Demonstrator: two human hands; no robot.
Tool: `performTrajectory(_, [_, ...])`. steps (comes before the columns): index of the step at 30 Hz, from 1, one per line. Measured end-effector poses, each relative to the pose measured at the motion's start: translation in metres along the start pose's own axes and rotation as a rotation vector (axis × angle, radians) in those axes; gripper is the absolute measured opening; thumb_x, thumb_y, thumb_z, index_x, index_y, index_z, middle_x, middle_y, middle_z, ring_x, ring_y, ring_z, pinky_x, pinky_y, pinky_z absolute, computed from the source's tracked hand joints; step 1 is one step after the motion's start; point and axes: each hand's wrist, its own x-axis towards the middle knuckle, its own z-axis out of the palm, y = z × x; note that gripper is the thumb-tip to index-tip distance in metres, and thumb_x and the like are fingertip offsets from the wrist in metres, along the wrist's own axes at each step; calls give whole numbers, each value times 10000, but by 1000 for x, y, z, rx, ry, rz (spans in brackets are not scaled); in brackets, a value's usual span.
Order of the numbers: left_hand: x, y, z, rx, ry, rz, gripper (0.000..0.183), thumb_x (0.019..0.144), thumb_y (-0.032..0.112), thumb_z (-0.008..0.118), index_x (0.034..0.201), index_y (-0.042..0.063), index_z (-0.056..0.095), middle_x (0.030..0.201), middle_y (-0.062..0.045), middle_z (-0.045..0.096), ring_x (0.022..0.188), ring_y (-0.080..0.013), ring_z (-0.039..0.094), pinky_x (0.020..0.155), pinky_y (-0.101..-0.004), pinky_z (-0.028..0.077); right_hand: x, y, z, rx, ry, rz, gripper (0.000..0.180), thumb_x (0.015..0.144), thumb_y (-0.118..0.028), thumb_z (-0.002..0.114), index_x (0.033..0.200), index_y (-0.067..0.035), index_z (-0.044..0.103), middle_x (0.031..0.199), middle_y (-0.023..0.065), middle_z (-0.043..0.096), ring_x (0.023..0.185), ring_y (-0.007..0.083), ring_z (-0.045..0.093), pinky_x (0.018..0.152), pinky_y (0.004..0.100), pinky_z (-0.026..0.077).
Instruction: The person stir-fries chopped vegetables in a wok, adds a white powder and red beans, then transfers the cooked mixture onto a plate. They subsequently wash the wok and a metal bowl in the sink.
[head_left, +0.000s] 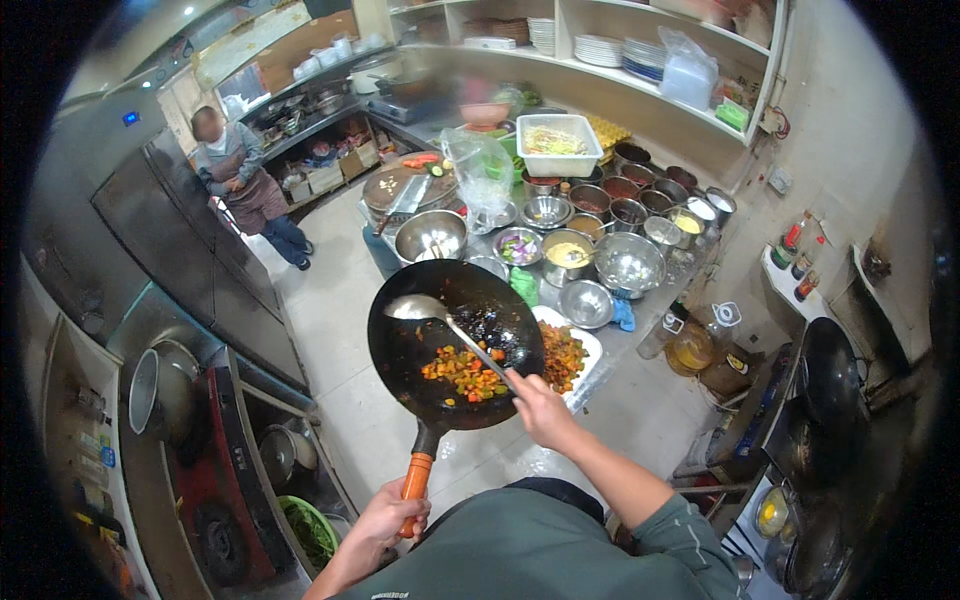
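My left hand (391, 511) grips the orange wooden handle (417, 480) of a black wok (405, 360). In my right hand (541, 411) is the shaft of a metal ladle (480, 351), its bowl resting over the wok's far left side. Diced orange, red and green food (466, 373) lies in the lower part of the wok. Just right of the wok, partly hidden by it, a white rectangular tray (592, 358) holds more of a similar diced mixture (564, 357) at the metal table's corner.
The metal table (637, 330) bears steel bowls (630, 262), sauce pots (589, 199), a white tub (559, 161) and a cleaver (409, 199) on a round chopping board (382, 187). A person (240, 176) stands by the dark refrigerator (202, 225). Oil jugs (694, 349) stand right; a stove (225, 480) is lower left.
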Motion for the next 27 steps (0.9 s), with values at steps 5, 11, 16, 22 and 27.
performTrajectory(5, [-10, 1, -7, 4, -26, -9, 204, 789, -44, 602, 928, 45, 483, 644, -48, 512, 459, -143, 519, 420, -277, 438, -37, 20, -35, -404, -301, -149, 674, 824, -21, 539, 1473, -84, 371, 1049, 144, 568, 884, 338, 642, 731, 454, 554])
performTrajectory(11, [-16, 2, -14, 1, -55, 40, 208, 785, -50, 597, 934, 41, 484, 647, -51, 514, 463, -140, 526, 417, -274, 440, -42, 61, -107, -641, -257, -117, 660, 825, -7, 518, 1468, -55, 379, 1005, 144, 563, 878, 317, 641, 714, 455, 547])
performTrajectory(16, [-13, 10, -3, 36, -62, 66, 196, 789, -49, 589, 931, 33, 481, 657, -55, 514, 461, -141, 516, 420, -271, 439, -17, 8, -26, -101, -103, -179, 509, 919, 9, 434, 1425, 49, 386, 986, 186, 530, 856, 351, 618, 723, 453, 514])
performTrajectory(22, [-22, 15, -3, 9, -65, 49, 209, 799, -41, 589, 958, 32, 474, 667, -59, 510, 467, -145, 513, 419, -288, 445, -67, 68, -98, -552, -197, -346, 570, 836, -37, 522, 1390, 54, 422, 977, 159, 566, 804, 297, 642, 642, 395, 556])
performTrajectory(27, [-18, 18, 7, 99, -17, 46, 213, 794, -47, 594, 955, 24, 474, 659, -63, 518, 460, -147, 518, 399, -287, 439, 4, 62, -66, -443, 84, -318, 494, 887, -46, 503, 1365, 59, 441, 968, 165, 562, 794, 298, 642, 622, 404, 547])
